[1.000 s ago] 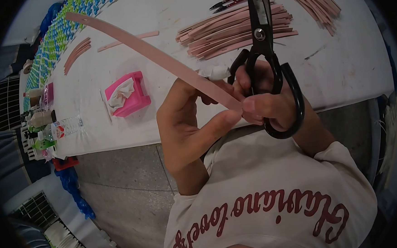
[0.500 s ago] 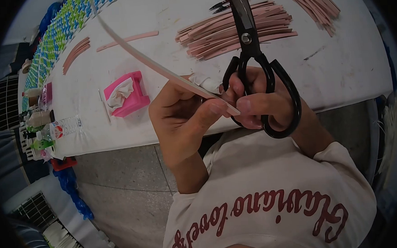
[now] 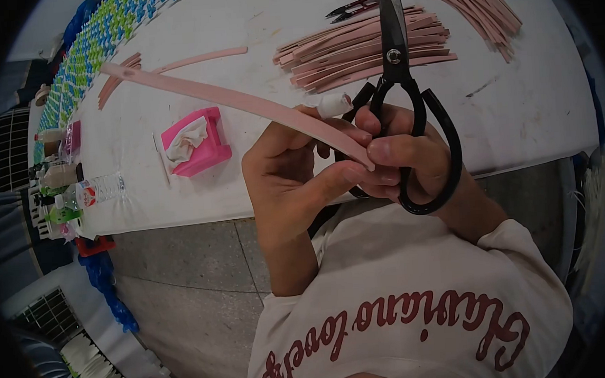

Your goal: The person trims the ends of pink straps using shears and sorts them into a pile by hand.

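Your left hand [image 3: 281, 183] and right hand [image 3: 415, 158] have their fingertips clamped on the near end of a slotted pink strip [image 3: 242, 106], held above the white table [image 3: 526, 113]. Your right also grips black-handled scissors [image 3: 393, 57]. Your shirt [image 3: 409, 342] reads "Glaviano lovely". The strip, edge-on half a second ago, now shows its flat face.

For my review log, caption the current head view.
Left hand and right hand hold one pink strip near its end, the right also holding black-handled scissors; piled pink strips lie beyond.
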Available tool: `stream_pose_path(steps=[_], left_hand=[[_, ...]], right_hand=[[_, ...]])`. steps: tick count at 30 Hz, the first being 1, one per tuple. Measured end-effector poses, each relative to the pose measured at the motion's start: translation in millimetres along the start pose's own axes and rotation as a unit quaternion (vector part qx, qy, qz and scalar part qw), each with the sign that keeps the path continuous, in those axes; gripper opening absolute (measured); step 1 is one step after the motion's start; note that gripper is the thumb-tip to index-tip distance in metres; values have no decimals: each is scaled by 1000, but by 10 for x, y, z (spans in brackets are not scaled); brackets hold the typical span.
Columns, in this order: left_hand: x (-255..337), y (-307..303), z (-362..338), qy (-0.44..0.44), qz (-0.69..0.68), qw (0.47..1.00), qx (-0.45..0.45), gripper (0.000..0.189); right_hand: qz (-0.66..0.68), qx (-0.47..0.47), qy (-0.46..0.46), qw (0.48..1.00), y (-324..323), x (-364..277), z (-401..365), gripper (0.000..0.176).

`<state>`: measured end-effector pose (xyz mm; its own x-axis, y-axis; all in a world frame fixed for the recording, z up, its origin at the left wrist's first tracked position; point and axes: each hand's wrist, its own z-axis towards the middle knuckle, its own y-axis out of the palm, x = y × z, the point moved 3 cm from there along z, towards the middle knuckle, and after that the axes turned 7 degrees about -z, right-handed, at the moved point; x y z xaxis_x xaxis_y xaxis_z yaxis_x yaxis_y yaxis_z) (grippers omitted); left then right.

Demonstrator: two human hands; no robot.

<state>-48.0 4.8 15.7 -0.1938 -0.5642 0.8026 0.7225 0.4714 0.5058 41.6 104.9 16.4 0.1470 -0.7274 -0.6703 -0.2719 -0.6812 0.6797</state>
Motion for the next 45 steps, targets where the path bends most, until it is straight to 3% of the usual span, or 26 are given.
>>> stream_pose_path(steps=[2, 4, 8, 10, 17, 35, 40, 45], left_hand=[[17, 9, -6, 1, 35, 999, -11, 35], [28, 62, -27, -54, -75, 995, 45, 31], [3, 1, -23, -97, -130, 986, 47, 27], [-32, -100, -17, -29, -150, 987, 46, 27], [52, -229, 26, 1, -158, 986, 53, 34], [149, -274, 116, 10, -204, 977, 64, 32], [192, -321, 135, 38, -225, 966, 122, 32], [244, -368, 143, 58, -244, 963, 98, 32]], right_hand=[[-10, 4, -4, 1000, 9, -4, 10, 27], [-43, 24, -31, 998, 16, -12, 2, 27], [-45, -17, -45, 998, 25, -17, -9, 28], [39, -71, 4, 997, -7, 24, -31, 27], [30, -103, 18, 994, -69, 96, -37, 27], [-103, -77, -3, 992, -423, 127, -182, 29], [-101, -75, -6, 992, -514, 151, -198, 29], [-129, -53, 23, 990, -610, 164, -235, 29]])
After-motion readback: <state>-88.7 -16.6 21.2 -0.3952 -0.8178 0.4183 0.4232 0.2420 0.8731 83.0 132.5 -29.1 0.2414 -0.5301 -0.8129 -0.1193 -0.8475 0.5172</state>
